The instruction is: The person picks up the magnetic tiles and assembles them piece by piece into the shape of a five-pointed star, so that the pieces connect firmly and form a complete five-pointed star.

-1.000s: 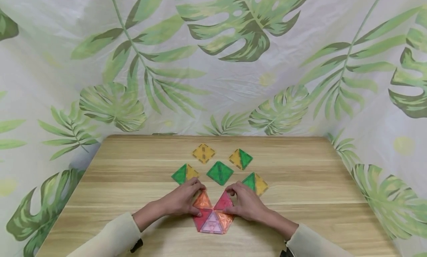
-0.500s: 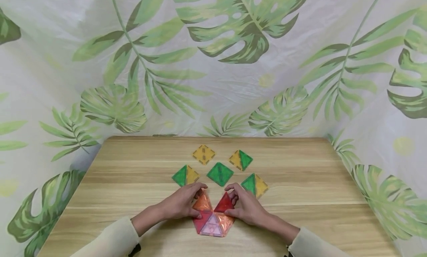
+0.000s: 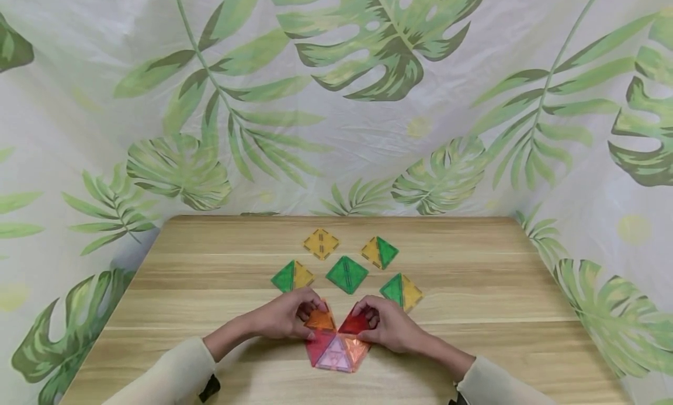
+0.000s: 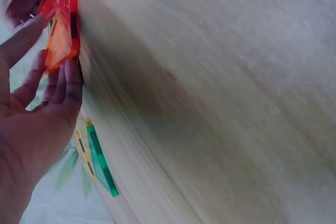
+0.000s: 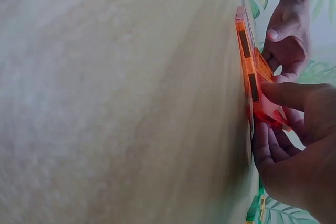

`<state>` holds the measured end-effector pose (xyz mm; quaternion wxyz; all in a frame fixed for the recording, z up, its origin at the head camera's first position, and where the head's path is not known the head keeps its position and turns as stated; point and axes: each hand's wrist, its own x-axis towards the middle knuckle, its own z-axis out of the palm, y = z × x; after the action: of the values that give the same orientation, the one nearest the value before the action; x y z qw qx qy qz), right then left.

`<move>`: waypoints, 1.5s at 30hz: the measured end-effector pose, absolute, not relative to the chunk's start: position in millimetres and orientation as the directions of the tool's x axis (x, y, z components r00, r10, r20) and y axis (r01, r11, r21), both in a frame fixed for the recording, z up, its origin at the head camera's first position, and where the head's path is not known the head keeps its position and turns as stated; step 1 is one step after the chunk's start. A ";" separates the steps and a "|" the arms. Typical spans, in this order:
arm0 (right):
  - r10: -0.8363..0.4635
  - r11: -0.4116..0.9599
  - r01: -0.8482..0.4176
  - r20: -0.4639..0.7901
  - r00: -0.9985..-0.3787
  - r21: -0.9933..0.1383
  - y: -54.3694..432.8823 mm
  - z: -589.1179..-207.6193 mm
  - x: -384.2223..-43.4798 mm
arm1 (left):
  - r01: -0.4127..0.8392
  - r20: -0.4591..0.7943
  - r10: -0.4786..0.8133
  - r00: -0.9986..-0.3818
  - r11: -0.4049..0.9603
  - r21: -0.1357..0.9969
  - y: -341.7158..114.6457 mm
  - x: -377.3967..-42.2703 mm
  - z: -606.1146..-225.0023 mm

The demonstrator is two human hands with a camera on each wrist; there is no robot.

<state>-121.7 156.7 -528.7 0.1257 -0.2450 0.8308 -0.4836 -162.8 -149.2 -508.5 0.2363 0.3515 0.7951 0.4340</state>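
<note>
Only wrist views clearly show orange tile point(image 4: 60, 41), red tile point(image 5: 270, 109) tilted up.

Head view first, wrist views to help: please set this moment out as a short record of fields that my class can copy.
Left hand: holds the upper orange triangle
Right hand: holds the red triangle
Rest of group: pink-red triangle lower left, pale pink triangle at bottom, lower orange triangle lower right
Gap: between the two held triangles
Beyond the hands: yellow diamond, green diamond, three green-and-yellow diamonds
Surface: wood-grain table
Backdrop: leaf-print cloth
</note>
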 end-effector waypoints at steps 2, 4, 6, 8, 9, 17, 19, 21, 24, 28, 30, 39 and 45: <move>-0.531 0.380 -0.252 0.013 -0.847 -0.890 156.6 -528.1 -121.8 | 0.323 -0.078 0.773 -0.630 0.351 0.879 -151.0 -164.2 -509.0; -0.536 0.336 -0.206 -0.007 -0.844 -0.919 156.8 -527.8 -122.1 | 0.288 -0.082 0.778 -0.622 0.325 0.901 -151.8 -165.3 -509.6; -0.542 0.284 -0.149 -0.030 -0.840 -0.947 157.0 -528.1 -122.5 | 0.249 -0.081 0.787 -0.612 0.289 0.924 -151.5 -166.1 -509.8; -0.552 0.228 -0.093 -0.050 -0.832 -0.969 157.4 -528.5 -122.9 | 0.208 -0.081 0.794 -0.603 0.255 0.944 -150.8 -166.9 -510.4; -0.556 0.208 -0.071 -0.058 -0.829 -0.975 157.7 -528.9 -123.2 | 0.190 -0.080 0.797 -0.598 0.239 0.952 -150.4 -167.3 -510.7; -0.605 0.087 0.060 -0.100 -0.790 -0.994 163.2 -531.5 -127.9 | 0.135 -0.083 0.809 -0.582 0.198 0.971 -148.6 -168.3 -512.9; -0.618 0.062 0.079 -0.100 -0.780 -0.995 165.0 -531.1 -129.1 | 0.101 -0.099 0.814 -0.573 0.190 0.977 -148.3 -168.6 -512.9; -0.632 0.046 0.082 -0.093 -0.770 -0.996 166.2 -530.4 -130.6 | 0.070 -0.112 0.819 -0.562 0.182 0.981 -147.8 -169.4 -512.4; -0.656 0.025 0.072 -0.071 -0.752 -0.997 166.9 -529.3 -132.5 | 0.069 -0.111 0.835 -0.539 0.175 0.982 -147.2 -171.6 -511.1; -0.685 -0.001 0.054 -0.039 -0.727 -0.999 166.1 -529.4 -135.2 | 0.147 -0.088 0.861 -0.501 0.185 0.972 -145.8 -175.2 -509.1; -0.690 -0.007 0.042 -0.026 -0.723 -0.999 164.9 -530.0 -135.9 | 0.168 -0.089 0.869 -0.486 0.193 0.967 -144.7 -176.4 -508.3; -0.671 0.023 0.026 -0.035 -0.740 -0.999 158.9 -530.3 -137.5 | 0.127 -0.173 0.856 -0.488 0.265 0.956 -139.8 -175.0 -505.3; -0.672 0.074 -0.027 -0.030 -0.740 -0.997 157.3 -531.0 -139.6 | 0.116 -0.182 0.843 -0.506 0.275 0.954 -138.8 -174.9 -509.1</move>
<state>-139.6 157.3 -531.0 0.2552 -0.2543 0.6871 -0.6310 -174.9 -138.8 -509.1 0.3649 0.3378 0.7103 0.4983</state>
